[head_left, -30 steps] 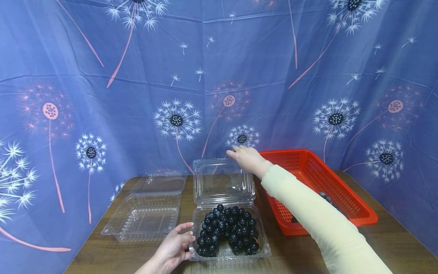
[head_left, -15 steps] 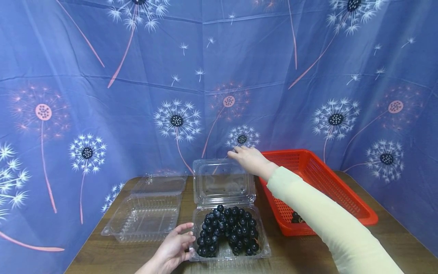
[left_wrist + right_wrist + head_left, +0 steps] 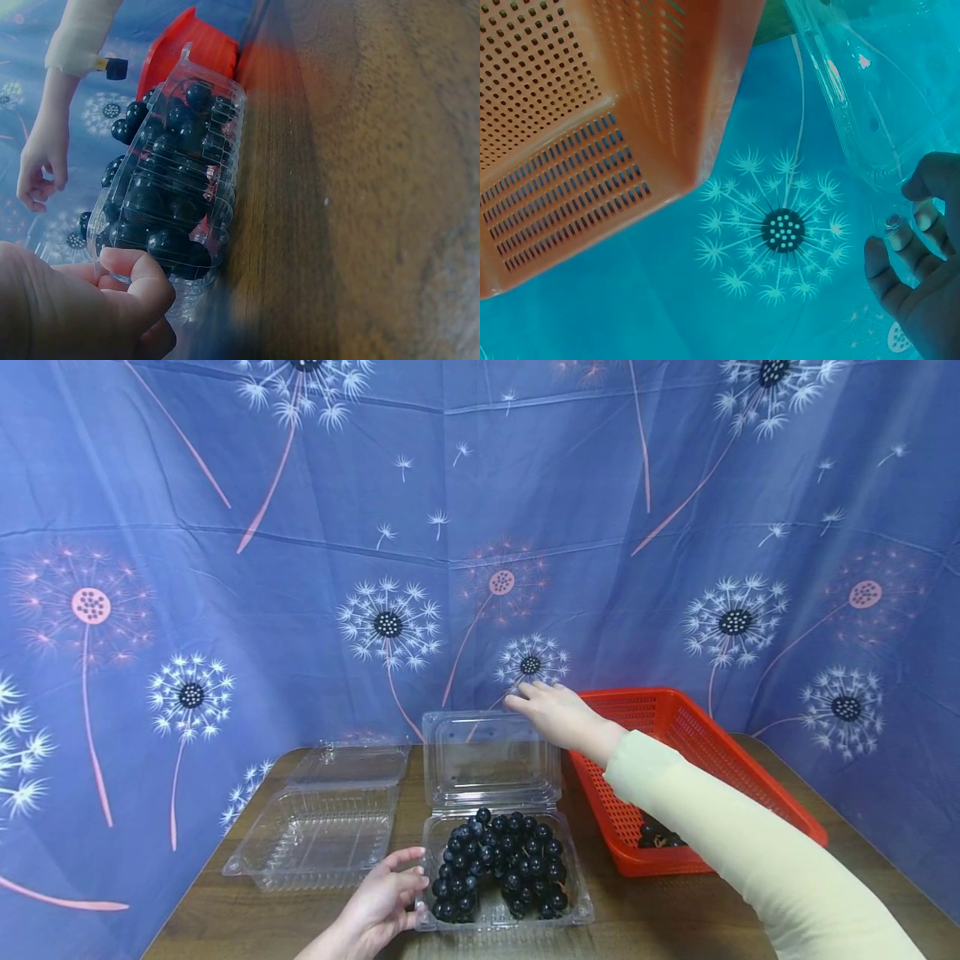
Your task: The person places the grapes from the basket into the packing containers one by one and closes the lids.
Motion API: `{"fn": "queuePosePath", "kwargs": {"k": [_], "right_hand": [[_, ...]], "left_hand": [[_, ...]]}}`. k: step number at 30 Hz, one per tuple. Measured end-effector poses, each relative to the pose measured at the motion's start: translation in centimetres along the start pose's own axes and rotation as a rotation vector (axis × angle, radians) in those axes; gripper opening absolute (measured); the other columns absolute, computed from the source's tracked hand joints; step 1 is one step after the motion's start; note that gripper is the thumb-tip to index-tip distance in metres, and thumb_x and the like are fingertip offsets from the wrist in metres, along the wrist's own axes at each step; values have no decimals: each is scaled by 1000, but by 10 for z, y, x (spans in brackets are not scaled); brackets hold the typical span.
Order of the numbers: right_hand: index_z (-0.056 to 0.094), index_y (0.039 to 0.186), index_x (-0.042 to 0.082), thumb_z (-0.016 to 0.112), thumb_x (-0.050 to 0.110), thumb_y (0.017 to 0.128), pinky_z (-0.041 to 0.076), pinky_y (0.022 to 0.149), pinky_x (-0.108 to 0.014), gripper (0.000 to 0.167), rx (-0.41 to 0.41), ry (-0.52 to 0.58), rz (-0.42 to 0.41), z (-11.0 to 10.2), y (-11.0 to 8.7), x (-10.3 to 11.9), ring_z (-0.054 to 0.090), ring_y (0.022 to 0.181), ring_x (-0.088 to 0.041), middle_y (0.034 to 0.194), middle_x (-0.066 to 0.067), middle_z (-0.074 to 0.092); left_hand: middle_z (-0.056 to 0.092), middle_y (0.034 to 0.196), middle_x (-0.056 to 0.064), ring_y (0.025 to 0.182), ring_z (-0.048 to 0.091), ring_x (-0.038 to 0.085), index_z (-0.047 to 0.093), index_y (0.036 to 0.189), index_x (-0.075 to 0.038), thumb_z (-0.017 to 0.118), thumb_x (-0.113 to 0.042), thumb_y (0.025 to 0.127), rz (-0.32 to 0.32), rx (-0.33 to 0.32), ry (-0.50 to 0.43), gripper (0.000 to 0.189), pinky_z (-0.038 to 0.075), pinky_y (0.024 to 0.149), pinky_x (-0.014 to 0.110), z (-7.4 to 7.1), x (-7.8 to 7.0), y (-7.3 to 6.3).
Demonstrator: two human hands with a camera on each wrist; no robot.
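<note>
Over the last second the right hand [image 3: 558,710] is drifting slightly rightward along the raised clear lid [image 3: 487,760], and its sleeve [image 3: 697,827] is sliding aside, exposing some dark grapes [image 3: 660,837] near the front of the red basket [image 3: 723,768]. Its fingers are curling loosely by the lid's upper corner, the thumb seemingly standing apart; I cannot tell whether they are gripping the edge. The left hand [image 3: 386,893] is holding its place, its fingers pinching the near box [image 3: 579,906] at the left rim. The main bunch of black grapes [image 3: 517,860] is lying unmoved inside that box on the desk [image 3: 622,927]. So the right hand is apparently tending the lid, while the left is steadying the filled box.
</note>
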State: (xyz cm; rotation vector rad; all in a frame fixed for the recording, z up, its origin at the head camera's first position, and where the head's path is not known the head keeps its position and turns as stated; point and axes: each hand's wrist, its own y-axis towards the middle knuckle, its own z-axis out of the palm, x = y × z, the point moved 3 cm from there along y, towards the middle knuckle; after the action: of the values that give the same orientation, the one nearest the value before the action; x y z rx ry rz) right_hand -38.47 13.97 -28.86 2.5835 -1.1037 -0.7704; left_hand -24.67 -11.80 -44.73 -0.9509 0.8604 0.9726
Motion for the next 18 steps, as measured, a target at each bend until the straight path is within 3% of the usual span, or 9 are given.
{"fn": "queuePosePath", "kwargs": {"k": [9,18], "right_hand": [[56,109,18,63,-5,79,47,54,-35,38,-82,-23,-46,-5,-6,6,59,86,-23,97,-5,57],[59,108,17,63,-6,76,42,52,-32,40,-136,-16,-61,-11,-13,10,59,83,-23,93,-4,57]], "left_hand": [[39,90,2,70,42,7,33,127,2,52,6,82,3,3,6,49,42,59,19,0,0,0],[40,89,1,70,43,7,32,127,3,52,7,82,4,4,1,49,42,59,18,0,1,2]]}}
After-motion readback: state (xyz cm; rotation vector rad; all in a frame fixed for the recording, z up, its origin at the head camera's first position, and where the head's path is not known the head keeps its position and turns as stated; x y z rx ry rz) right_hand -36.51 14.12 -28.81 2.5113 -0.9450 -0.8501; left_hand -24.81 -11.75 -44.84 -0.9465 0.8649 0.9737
